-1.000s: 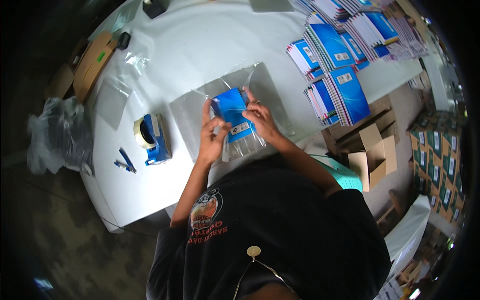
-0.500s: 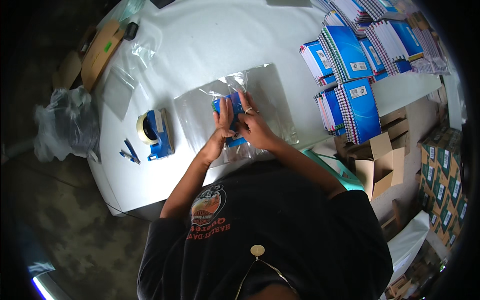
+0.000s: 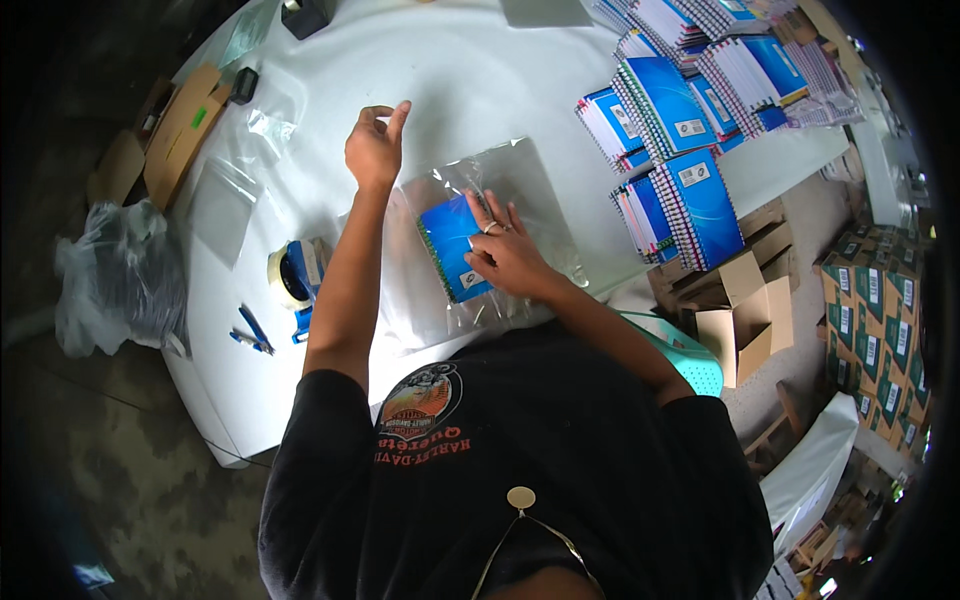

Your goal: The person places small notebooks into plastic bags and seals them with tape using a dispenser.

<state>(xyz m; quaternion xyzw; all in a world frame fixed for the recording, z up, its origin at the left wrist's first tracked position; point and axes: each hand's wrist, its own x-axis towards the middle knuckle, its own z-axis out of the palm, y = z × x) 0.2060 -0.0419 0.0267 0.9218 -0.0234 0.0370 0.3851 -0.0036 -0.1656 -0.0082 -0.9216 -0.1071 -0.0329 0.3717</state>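
Observation:
A small blue spiral notebook [image 3: 445,225] lies on the white table, with clear plastic film [image 3: 545,205] around it and spreading out to both sides. My right hand [image 3: 508,258] rests on the notebook's right side with its fingers spread, pressing on the film. Up and to the left, clear of the notebook, my left hand [image 3: 375,150] is raised over the table. Its thumb stands apart and its fingers are loosely curled, with nothing visible between them. Left of the notebook, partly behind my left forearm, is a blue tape dispenser [image 3: 303,268] with a roll of tape.
Stacks of blue spiral notebooks [image 3: 665,105] stand at the right. A blue-handled tool [image 3: 256,328] lies near the dispenser. Cardboard [image 3: 185,135] and bagged plastic [image 3: 125,275] sit at the left edge. An open carton [image 3: 745,320] and a teal crate [image 3: 690,360] are at the lower right.
My left hand has lifted off the notebook and moved up and left. My right hand stays on it with fingers more spread, and more of the blue cover shows.

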